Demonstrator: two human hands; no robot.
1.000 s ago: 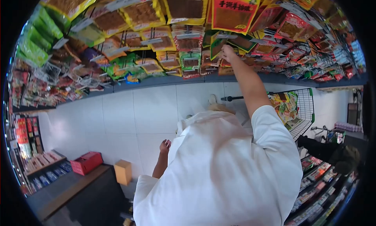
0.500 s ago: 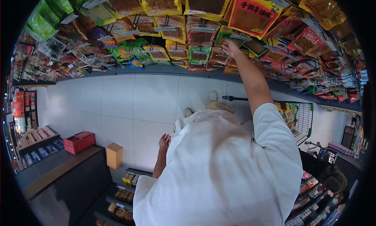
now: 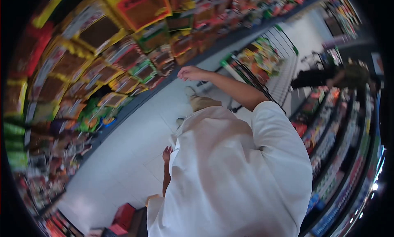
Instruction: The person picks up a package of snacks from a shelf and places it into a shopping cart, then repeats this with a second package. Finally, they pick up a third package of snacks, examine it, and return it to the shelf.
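Head view, strongly tilted and blurred by motion. At far left, a wall rack of hanging snack packets (image 3: 102,60) fills the frame from top to bottom, in yellow, green and red wrappers; the print on them cannot be read. A large yellow-and-red packet (image 3: 139,7) hangs at the top of the rack. Below the rack runs the pale tiled floor (image 3: 123,155), with a red box (image 3: 123,216) near the lower edge.

Left of centre, the left hand (image 3: 167,153) hangs low beside the white shirt (image 3: 234,175), apart from the rack and touching nothing; only part of it shows (the rest is hidden by the shirt), and whether its fingers are loose or curled cannot be told.

At upper centre, the right hand (image 3: 189,73) is stretched forward on a bare arm, just beside the lower rows of packets but not visibly in contact with any; its fingers are curled loosely inward and no packet can be seen within them.

Right of the arm stands a wire shopping cart (image 3: 262,64) holding colourful packets. Further right, another person (image 3: 328,77) in dark clothing stands in the aisle, well apart from the hands. Along the right edge, shelves of goods (image 3: 340,146) curve downward.
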